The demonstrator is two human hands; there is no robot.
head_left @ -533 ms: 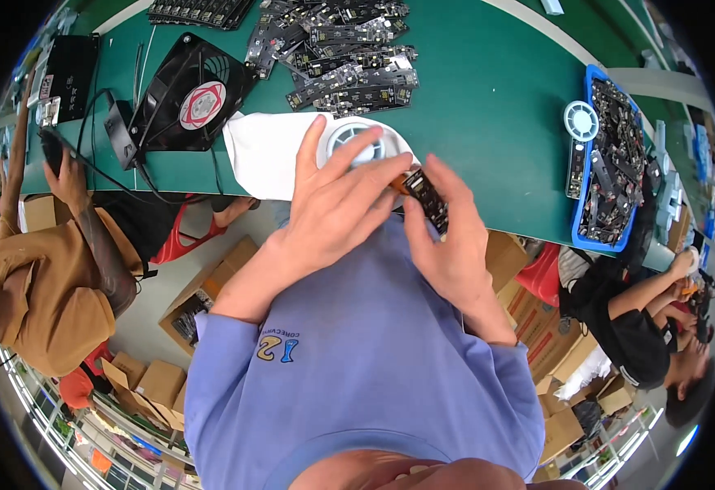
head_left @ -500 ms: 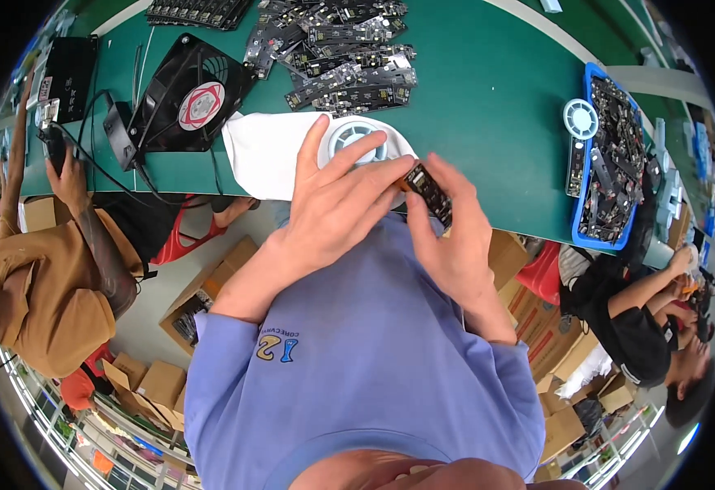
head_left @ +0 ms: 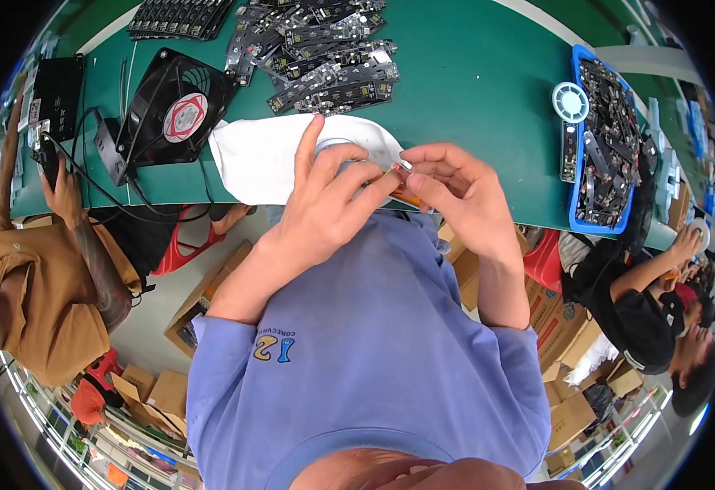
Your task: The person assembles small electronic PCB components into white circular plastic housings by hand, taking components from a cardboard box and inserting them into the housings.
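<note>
My left hand [head_left: 329, 192] and my right hand [head_left: 468, 196] meet over the table's near edge. Between their fingertips is a small circuit board [head_left: 398, 168], turned nearly edge-on and largely hidden by fingers. Both hands are closed on it, the left index finger sticking up. An orange piece [head_left: 407, 196] shows just below the board; its kind is unclear. Under and behind my left hand lies a white cloth [head_left: 251, 159], with a pale blue round part partly covered by the fingers.
A black fan [head_left: 174, 110] with cables stands left of the cloth. Circuit boards [head_left: 333, 61] are heaped at the back. At right, a blue tray [head_left: 575, 196] holds many boards, with a small round pale blue fan [head_left: 570, 102] beside it. Other people sit on both sides.
The board has turned from showing its dark face to nearly edge-on. My right fingers have curled in closer around it. The view has shifted slightly, moving table items left.
</note>
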